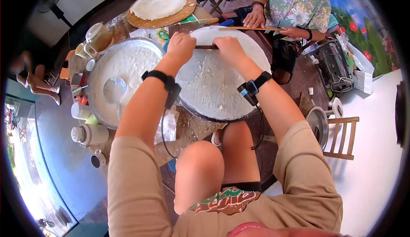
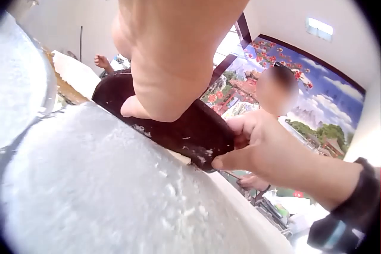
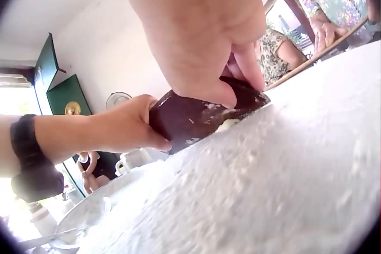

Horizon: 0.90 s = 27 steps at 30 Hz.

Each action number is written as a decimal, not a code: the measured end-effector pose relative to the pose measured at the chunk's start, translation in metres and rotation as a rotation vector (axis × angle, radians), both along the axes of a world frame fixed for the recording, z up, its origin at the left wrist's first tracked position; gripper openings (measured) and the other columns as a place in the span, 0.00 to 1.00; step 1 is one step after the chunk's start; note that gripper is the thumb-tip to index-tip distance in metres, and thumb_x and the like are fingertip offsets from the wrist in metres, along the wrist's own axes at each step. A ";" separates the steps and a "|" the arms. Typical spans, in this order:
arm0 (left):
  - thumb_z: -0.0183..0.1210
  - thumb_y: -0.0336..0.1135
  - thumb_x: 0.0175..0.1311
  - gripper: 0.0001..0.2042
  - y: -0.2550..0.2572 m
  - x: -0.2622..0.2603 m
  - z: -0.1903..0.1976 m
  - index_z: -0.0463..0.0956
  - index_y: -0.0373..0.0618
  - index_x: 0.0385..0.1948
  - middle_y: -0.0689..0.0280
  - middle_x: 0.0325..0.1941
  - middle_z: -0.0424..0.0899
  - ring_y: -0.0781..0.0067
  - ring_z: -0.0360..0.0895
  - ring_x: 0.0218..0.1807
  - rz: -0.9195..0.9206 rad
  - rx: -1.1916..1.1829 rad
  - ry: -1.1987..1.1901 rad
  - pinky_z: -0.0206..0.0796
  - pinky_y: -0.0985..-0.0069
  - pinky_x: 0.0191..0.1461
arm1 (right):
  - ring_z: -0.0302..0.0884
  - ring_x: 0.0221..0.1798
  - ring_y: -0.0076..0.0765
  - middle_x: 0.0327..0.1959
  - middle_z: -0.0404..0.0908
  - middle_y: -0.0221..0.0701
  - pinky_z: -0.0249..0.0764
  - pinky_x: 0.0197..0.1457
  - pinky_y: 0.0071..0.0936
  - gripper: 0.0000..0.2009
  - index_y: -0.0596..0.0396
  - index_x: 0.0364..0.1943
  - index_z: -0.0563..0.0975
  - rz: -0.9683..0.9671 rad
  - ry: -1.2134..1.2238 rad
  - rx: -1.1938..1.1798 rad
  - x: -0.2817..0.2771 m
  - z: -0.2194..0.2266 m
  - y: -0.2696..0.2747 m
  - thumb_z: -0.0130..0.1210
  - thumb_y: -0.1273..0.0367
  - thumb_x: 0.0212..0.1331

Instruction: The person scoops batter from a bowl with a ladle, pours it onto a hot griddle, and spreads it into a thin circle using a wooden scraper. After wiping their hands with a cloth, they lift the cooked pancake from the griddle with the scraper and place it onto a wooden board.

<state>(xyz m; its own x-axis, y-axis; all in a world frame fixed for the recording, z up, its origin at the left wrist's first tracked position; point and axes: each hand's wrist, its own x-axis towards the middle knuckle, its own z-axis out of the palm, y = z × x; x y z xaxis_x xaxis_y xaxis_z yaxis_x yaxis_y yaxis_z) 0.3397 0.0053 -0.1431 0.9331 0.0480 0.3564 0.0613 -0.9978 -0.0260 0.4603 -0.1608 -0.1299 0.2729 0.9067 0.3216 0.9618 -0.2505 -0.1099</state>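
Note:
Both hands grip a dark brown scraper (image 2: 199, 129) by its two ends, its lower edge right at the white-coated surface of a large round griddle (image 1: 207, 83). The left hand (image 1: 180, 48) holds the left end, thumb against the near face in the left wrist view. The right hand (image 1: 232, 51) pinches the other end, thumb in front and fingers behind. Bits of white batter cling to the scraper's face and lower edge. Streaks and crumbs of batter cover the griddle. A wide metal basin (image 1: 91, 87) of white batter stands left of it, with a round ladle (image 1: 114, 90) in it.
Beyond the basin, a thin pale flatbread (image 1: 159, 4) lies on a woven round tray (image 1: 191, 8). A jug (image 1: 99, 37), a thermos (image 1: 90, 133) and a mug (image 1: 98, 159) stand at left. Across the griddle a seated person holds a wooden stick (image 1: 252, 28).

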 end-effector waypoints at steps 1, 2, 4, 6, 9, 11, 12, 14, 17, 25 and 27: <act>0.54 0.23 0.43 0.05 -0.006 -0.017 0.003 0.75 0.46 0.21 0.62 0.28 0.79 0.61 0.76 0.40 0.015 -0.066 0.029 0.62 0.66 0.46 | 0.78 0.35 0.51 0.27 0.79 0.44 0.74 0.40 0.41 0.05 0.58 0.25 0.76 -0.010 0.020 -0.040 -0.014 0.001 -0.003 0.52 0.76 0.41; 0.54 0.23 0.43 0.05 -0.013 -0.033 0.003 0.75 0.46 0.21 0.62 0.28 0.78 0.60 0.76 0.40 0.030 -0.065 0.013 0.62 0.66 0.46 | 0.78 0.34 0.51 0.27 0.79 0.44 0.74 0.40 0.41 0.04 0.58 0.25 0.76 0.017 0.022 -0.024 -0.027 0.003 -0.008 0.52 0.76 0.41; 0.54 0.24 0.42 0.05 -0.028 -0.067 0.001 0.75 0.46 0.21 0.62 0.27 0.78 0.60 0.76 0.39 0.063 -0.062 -0.010 0.62 0.66 0.45 | 0.78 0.34 0.50 0.27 0.79 0.42 0.74 0.40 0.41 0.04 0.57 0.25 0.75 0.074 0.036 0.009 -0.054 0.003 -0.018 0.52 0.77 0.41; 0.55 0.24 0.42 0.05 -0.048 -0.095 0.004 0.75 0.46 0.21 0.61 0.27 0.78 0.60 0.76 0.38 0.104 -0.081 0.045 0.63 0.67 0.44 | 0.78 0.34 0.50 0.26 0.78 0.41 0.74 0.39 0.41 0.05 0.57 0.25 0.75 0.114 0.052 0.025 -0.074 0.000 -0.031 0.52 0.77 0.41; 0.55 0.24 0.41 0.04 -0.079 -0.125 0.007 0.74 0.46 0.20 0.60 0.26 0.78 0.59 0.77 0.35 0.113 -0.121 0.063 0.64 0.66 0.42 | 0.77 0.33 0.49 0.26 0.77 0.40 0.74 0.39 0.40 0.06 0.56 0.25 0.74 0.178 0.051 0.037 -0.093 -0.002 -0.055 0.52 0.78 0.40; 0.56 0.24 0.41 0.03 -0.099 -0.138 0.008 0.74 0.46 0.19 0.60 0.25 0.78 0.59 0.77 0.33 0.114 -0.132 0.100 0.64 0.66 0.41 | 0.77 0.33 0.48 0.26 0.77 0.39 0.73 0.38 0.39 0.06 0.56 0.26 0.74 0.212 0.062 0.036 -0.103 -0.001 -0.074 0.52 0.78 0.39; 0.56 0.25 0.41 0.03 -0.110 -0.142 0.010 0.74 0.46 0.18 0.60 0.24 0.78 0.59 0.77 0.33 0.113 -0.136 0.116 0.65 0.66 0.40 | 0.77 0.33 0.48 0.26 0.77 0.39 0.73 0.38 0.39 0.06 0.56 0.26 0.74 0.225 0.075 0.032 -0.107 0.001 -0.084 0.52 0.78 0.39; 0.57 0.25 0.41 0.02 -0.132 -0.150 0.016 0.75 0.45 0.18 0.60 0.24 0.79 0.59 0.78 0.32 0.096 -0.123 0.163 0.66 0.67 0.40 | 0.77 0.33 0.48 0.26 0.77 0.38 0.73 0.38 0.39 0.06 0.56 0.26 0.74 0.248 0.102 0.031 -0.112 0.005 -0.103 0.52 0.78 0.39; 0.57 0.26 0.41 0.02 -0.160 -0.156 0.023 0.76 0.44 0.19 0.58 0.25 0.80 0.59 0.80 0.33 0.083 -0.136 0.261 0.68 0.68 0.40 | 0.76 0.33 0.47 0.26 0.77 0.38 0.72 0.38 0.39 0.06 0.56 0.26 0.74 0.262 0.144 0.044 -0.120 0.007 -0.132 0.52 0.79 0.40; 0.58 0.27 0.42 0.02 -0.207 -0.151 0.033 0.77 0.45 0.20 0.58 0.25 0.81 0.58 0.80 0.33 -0.006 -0.157 0.383 0.68 0.67 0.40 | 0.76 0.33 0.49 0.25 0.77 0.39 0.72 0.38 0.39 0.07 0.56 0.27 0.74 0.182 0.199 0.076 -0.126 0.003 -0.194 0.51 0.79 0.41; 0.58 0.28 0.43 0.01 -0.216 -0.144 0.027 0.78 0.45 0.20 0.58 0.23 0.81 0.57 0.80 0.32 -0.028 -0.143 0.329 0.69 0.66 0.38 | 0.76 0.33 0.49 0.25 0.77 0.40 0.72 0.37 0.40 0.07 0.57 0.27 0.74 0.176 0.215 0.082 -0.122 -0.001 -0.209 0.51 0.79 0.41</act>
